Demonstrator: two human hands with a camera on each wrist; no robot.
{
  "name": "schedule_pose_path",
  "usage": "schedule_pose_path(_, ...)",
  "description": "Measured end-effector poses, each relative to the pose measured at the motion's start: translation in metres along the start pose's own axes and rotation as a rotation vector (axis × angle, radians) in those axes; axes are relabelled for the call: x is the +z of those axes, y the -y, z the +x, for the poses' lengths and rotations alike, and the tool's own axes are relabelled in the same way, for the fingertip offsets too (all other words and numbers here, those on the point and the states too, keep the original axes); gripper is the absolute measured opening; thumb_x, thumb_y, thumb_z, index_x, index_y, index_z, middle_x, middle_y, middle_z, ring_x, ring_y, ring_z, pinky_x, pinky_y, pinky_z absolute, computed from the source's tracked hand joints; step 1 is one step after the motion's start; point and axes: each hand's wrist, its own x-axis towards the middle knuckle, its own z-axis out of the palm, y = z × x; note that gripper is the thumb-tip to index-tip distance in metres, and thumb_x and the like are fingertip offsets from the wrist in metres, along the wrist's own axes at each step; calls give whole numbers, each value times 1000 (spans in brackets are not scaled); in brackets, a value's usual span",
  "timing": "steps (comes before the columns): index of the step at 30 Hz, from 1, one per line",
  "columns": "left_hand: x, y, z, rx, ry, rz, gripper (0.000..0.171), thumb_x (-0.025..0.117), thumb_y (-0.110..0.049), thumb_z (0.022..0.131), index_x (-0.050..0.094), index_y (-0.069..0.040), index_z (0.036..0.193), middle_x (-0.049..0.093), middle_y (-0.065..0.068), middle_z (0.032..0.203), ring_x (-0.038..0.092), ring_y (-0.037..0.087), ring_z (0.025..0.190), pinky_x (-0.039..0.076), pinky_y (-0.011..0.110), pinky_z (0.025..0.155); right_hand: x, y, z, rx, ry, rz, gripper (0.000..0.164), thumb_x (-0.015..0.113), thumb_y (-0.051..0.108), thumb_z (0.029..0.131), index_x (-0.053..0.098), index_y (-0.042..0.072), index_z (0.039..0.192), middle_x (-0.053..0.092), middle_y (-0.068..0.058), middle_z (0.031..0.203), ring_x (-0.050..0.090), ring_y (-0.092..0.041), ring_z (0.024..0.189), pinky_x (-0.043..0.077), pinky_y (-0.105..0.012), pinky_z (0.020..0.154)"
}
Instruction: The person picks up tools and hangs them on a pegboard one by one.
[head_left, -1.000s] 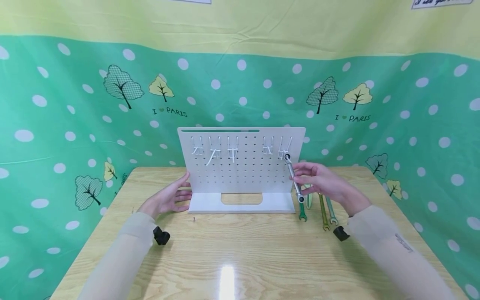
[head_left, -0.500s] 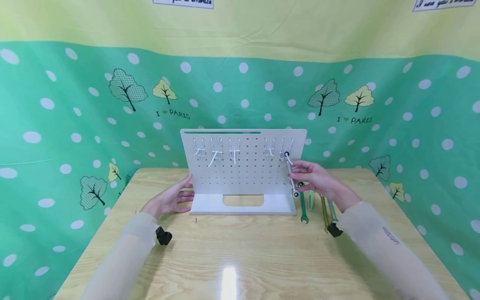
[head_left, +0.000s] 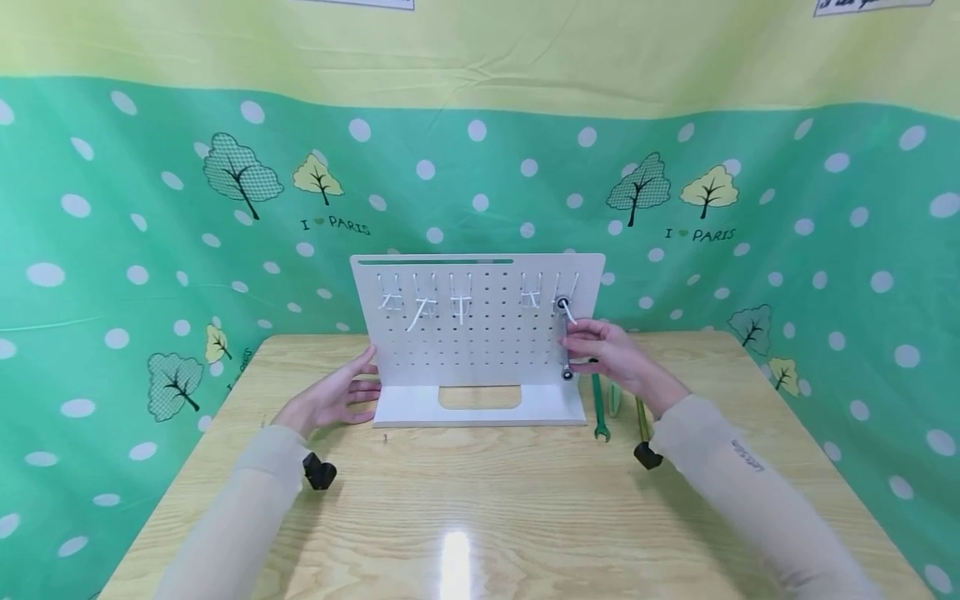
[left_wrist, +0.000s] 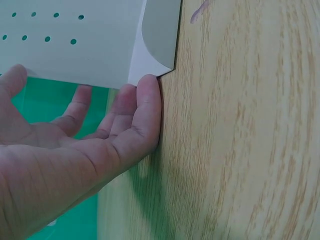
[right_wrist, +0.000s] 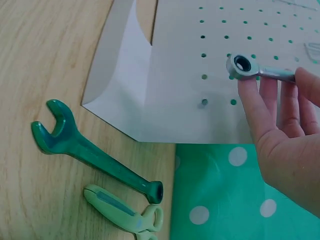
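Note:
My right hand (head_left: 611,354) pinches a silver ring wrench (right_wrist: 275,73) between thumb and fingers. The wrench hangs upright in front of a white pegboard (head_left: 480,367), and its upper ring sits around the rightmost white hook (head_left: 572,314). Its lower ring shows beneath my fingers. At the pegboard's left side, my left hand (head_left: 337,396) rests its fingertips on the board's edge, fingers mostly extended, as the left wrist view also shows. A green wrench (right_wrist: 100,152) lies on the table right of the board, beside light green scissors (right_wrist: 115,207).
Several more white hooks (head_left: 461,304) stick out along the pegboard's upper part. A yellowish wrench (head_left: 642,417) lies partly hidden by the right wrist's black camera mount (head_left: 648,455). The wooden table (head_left: 420,517) is backed by a green dotted curtain (head_left: 480,225).
My right hand has moved left, bringing the silver wrench from tilted to upright, its top ring now around the rightmost hook. My left hand has stayed at the board's edge.

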Motion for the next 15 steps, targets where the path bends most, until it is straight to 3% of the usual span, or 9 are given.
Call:
schedule_pose_path(8,-1,1,-1,1,-6,3,102,45,-77,92,18,-4,158,30,25,152,35,36,137,51,48,97,5,-4,2,-23,-46,-20,25,65,9,100,57,1,122,68,-7,118,65,-27,112,56,-44,96)
schedule_pose_path(15,0,0,-1,6,8,0,101,45,-77,93,17,-4,158,30,24,152,35,35,137,50,48,98,6,-4,2,13,-52,-57,45,62,10,102,48,-5,142,57,-22,133,65,-28,113,55,-45,97)
